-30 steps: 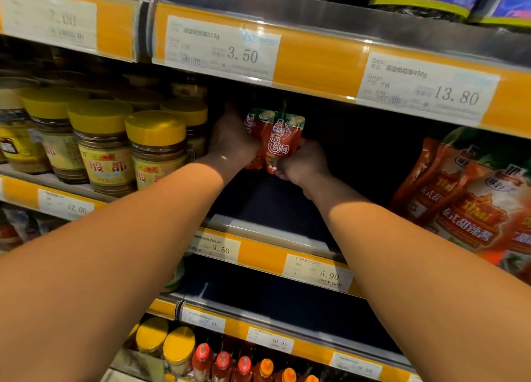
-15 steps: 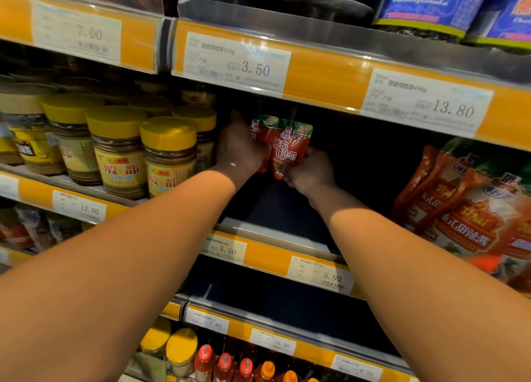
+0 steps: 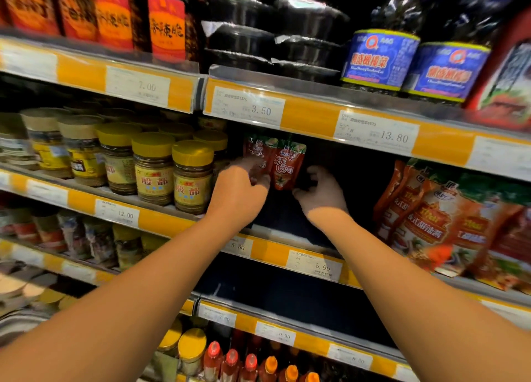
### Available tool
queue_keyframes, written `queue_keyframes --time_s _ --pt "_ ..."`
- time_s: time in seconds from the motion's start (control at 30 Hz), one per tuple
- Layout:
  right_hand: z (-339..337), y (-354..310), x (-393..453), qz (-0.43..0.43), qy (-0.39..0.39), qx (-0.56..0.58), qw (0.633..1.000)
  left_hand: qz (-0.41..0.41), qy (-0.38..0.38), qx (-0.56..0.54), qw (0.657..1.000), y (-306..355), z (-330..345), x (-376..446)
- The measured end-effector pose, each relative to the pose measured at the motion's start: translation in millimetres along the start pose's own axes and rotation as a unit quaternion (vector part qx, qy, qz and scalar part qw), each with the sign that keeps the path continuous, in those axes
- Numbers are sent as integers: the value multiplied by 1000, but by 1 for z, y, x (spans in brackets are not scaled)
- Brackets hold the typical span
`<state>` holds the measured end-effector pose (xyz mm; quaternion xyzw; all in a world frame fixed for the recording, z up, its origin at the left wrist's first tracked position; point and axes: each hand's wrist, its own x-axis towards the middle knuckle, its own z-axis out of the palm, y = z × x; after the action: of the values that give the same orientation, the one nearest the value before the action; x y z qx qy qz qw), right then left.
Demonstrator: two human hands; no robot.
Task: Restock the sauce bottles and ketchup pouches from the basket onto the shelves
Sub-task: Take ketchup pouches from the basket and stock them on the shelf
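The left hand (image 3: pixel 240 192) reaches into the dark bay of the middle shelf (image 3: pixel 287 246) with its fingers curled against the lower edge of the ketchup pouches (image 3: pixel 283 163); motion blur smears the fingertips, so whether they pinch the left pouch or merely press on it cannot be told. The right hand (image 3: pixel 321 192) sits just right of the pouches with thumb and fingers loosely curved and spread, a dark gap showing between them and the foil, holding nothing.

The pouches are small red sachets, two of them side by side and overlapping, upright, with green printed tops, a blue brand mark near the top and white lettering across the middle. They stand deep in the bay, above and between the two hands, their lower corners at the level of the fingertips, the left one touching the left hand.

Just left of the left hand stand rows of yellow-lidded jars (image 3: pixel 192 175). Well to the right of the right hand lean larger orange sauce pouches (image 3: pixel 431 223). An orange price strip (image 3: pixel 310 114) with white labels runs above the bay, and blue-labelled jars (image 3: pixel 379 60) sit on the shelf over it. Small red- and orange-capped bottles (image 3: pixel 250 367) line the bottom shelf, between the forearms.
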<state>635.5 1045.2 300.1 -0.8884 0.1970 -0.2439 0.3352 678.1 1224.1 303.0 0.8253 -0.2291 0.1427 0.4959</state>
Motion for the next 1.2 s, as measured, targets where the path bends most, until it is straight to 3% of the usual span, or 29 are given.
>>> queue_keyframes --time_s 0.3,0.67,0.9,1.2 --pt "-21 -29 -98 -118 -29 -33 992 47 -35 50 997 -3 -63 -91" --pt "5 -70 -195 -183 -103 -32 977 -23 -29 91 995 -43 -152 -174" --pt "62 -108 -240 -217 -166 -7 962 -103 5 115 988 -95 -214 -227" --pt "200 -136 -323 -208 -304 29 929 -234 63 136 961 -203 -295 -333"
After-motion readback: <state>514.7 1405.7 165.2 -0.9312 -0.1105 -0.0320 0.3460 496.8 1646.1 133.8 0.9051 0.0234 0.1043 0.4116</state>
